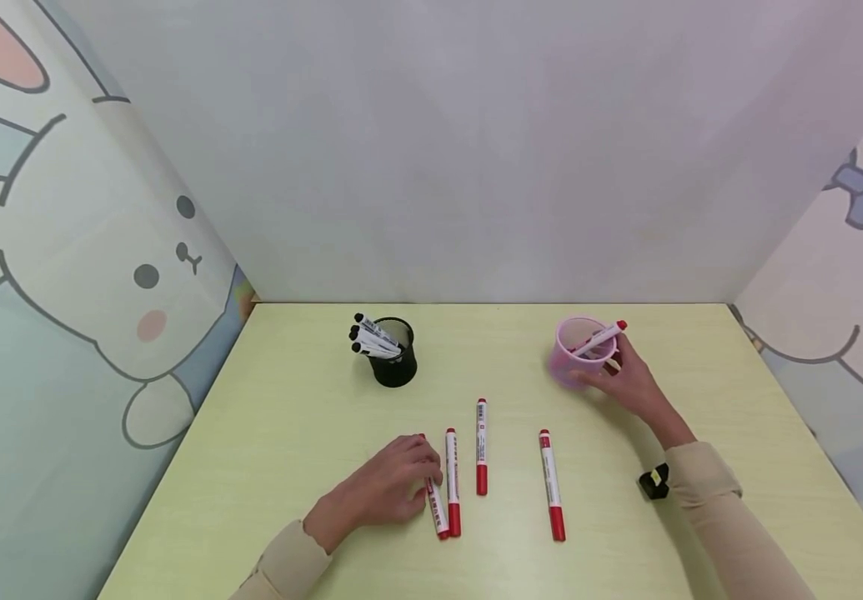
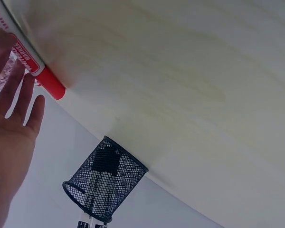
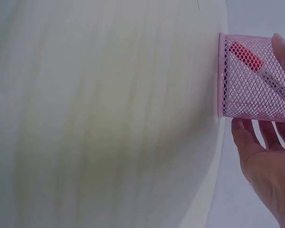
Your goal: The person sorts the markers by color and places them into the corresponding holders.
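The left hand [image 1: 393,483] is at the leftmost red marker [image 1: 437,508], which lies on the table; in the left wrist view the thumb and fingers of that hand [image 2: 9,137] are around a red-capped marker [image 2: 31,57]. On the right, the right hand [image 1: 629,383] holds the side of a pink mesh cup [image 1: 568,367] standing on the table. One red marker [image 1: 599,337] leans inside the cup, its end above the rim. The right wrist view shows the hand [image 3: 270,166] with fingers around the pink cup [image 3: 261,104].
A black mesh cup [image 1: 393,371] holding several black-capped markers [image 1: 374,337] stands at the back left. Three more red markers lie on the table: one beside the left hand [image 1: 452,483], one near the middle [image 1: 482,446], one farther right [image 1: 552,483]. A small black object [image 1: 654,482] is by the right sleeve.
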The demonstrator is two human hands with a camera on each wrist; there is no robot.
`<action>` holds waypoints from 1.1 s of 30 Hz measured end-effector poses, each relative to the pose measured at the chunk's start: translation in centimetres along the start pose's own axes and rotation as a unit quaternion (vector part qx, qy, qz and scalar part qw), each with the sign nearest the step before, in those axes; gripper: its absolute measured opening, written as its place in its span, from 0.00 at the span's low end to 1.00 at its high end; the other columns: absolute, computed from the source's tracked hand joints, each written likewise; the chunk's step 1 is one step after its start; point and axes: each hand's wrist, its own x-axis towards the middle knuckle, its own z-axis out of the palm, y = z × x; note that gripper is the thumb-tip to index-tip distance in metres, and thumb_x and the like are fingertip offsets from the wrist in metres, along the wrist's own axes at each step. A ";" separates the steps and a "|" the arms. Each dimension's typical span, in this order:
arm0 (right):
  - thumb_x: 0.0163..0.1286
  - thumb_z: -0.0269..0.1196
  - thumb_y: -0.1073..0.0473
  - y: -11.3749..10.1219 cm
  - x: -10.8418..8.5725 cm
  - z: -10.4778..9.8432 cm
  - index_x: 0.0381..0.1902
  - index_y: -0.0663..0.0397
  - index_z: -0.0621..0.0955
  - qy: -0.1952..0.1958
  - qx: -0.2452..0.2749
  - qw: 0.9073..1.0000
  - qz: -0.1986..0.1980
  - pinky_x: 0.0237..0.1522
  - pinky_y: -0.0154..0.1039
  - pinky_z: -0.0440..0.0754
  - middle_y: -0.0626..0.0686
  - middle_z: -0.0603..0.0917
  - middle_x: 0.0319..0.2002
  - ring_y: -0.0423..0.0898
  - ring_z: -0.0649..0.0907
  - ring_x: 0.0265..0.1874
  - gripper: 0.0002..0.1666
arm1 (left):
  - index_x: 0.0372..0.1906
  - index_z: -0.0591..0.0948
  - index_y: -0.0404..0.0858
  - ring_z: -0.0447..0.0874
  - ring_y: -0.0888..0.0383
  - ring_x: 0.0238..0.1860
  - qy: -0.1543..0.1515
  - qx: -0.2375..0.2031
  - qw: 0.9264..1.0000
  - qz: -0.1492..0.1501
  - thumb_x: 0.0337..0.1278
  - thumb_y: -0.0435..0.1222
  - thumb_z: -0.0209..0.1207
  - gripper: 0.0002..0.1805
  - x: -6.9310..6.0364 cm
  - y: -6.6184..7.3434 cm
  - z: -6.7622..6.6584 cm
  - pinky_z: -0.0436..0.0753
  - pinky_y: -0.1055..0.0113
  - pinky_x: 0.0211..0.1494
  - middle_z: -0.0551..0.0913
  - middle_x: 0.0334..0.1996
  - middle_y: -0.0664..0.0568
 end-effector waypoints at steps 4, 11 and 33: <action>0.62 0.77 0.61 0.0 -0.1 0.0 0.77 0.59 0.55 -0.001 0.002 1.000 0.000 0.69 0.56 0.66 0.65 0.67 0.70 0.65 0.65 0.73 0.55 | 0.41 0.87 0.48 0.78 0.57 0.56 -0.013 0.013 1.000 0.005 0.57 0.33 0.67 0.09 -0.1 0.1 0.1 0.74 0.60 0.70 0.84 0.48 0.56; 0.62 0.77 0.61 -0.1 -0.1 0.0 0.77 0.59 0.56 0.001 0.001 1.000 -0.003 0.69 0.52 0.68 0.65 0.67 0.70 0.65 0.66 0.73 0.55 | 0.42 0.87 0.47 0.79 0.57 0.55 -0.034 0.033 0.999 0.003 0.59 0.33 0.67 0.08 0.0 0.1 0.2 0.74 0.60 0.70 0.84 0.48 0.56; 0.62 0.77 0.60 -0.4 -0.1 -0.1 0.77 0.61 0.55 -0.003 -0.002 1.000 0.004 0.69 0.61 0.65 0.66 0.65 0.71 0.66 0.65 0.73 0.56 | 0.42 0.87 0.46 0.79 0.58 0.51 -0.010 0.047 0.999 0.018 0.58 0.34 0.70 0.08 -0.3 0.0 -0.1 0.79 0.65 0.63 0.85 0.45 0.56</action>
